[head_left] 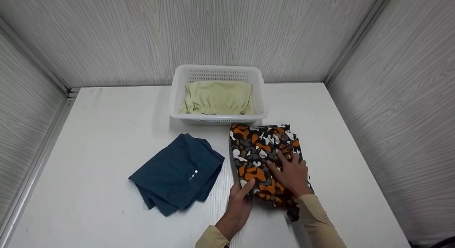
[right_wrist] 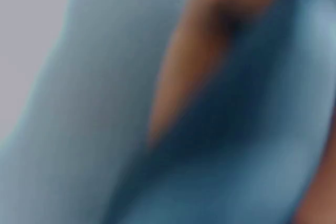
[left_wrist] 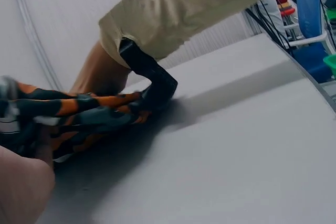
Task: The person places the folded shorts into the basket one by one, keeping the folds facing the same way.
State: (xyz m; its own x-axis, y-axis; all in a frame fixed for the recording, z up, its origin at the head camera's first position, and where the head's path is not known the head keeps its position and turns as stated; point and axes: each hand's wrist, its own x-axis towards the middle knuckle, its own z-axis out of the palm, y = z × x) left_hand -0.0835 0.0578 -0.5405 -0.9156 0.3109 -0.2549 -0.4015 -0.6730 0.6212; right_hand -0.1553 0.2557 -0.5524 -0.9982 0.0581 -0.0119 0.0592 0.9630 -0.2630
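A folded camouflage garment (head_left: 263,159) in black, orange, grey and white lies on the right half of the table. At its near left corner my left hand (head_left: 240,204) grips the edge, thumb on top and fingers hidden underneath. My right hand (head_left: 293,174) rests on the garment's right part with fingers spread. A dark strip of the garment (left_wrist: 68,108) hangs over the near side in the left wrist view, beside the right sleeve (left_wrist: 157,19). The right wrist view is blurred; a dark blue surface (right_wrist: 236,129) fills much of it.
A folded dark teal garment (head_left: 177,173) with a small white mark lies to the left. Behind, a white plastic basket (head_left: 176,95) holds pale green cloth (head_left: 220,95). Wood-grain panels (head_left: 213,34) wall the white table (head_left: 92,145) at the back and sides.
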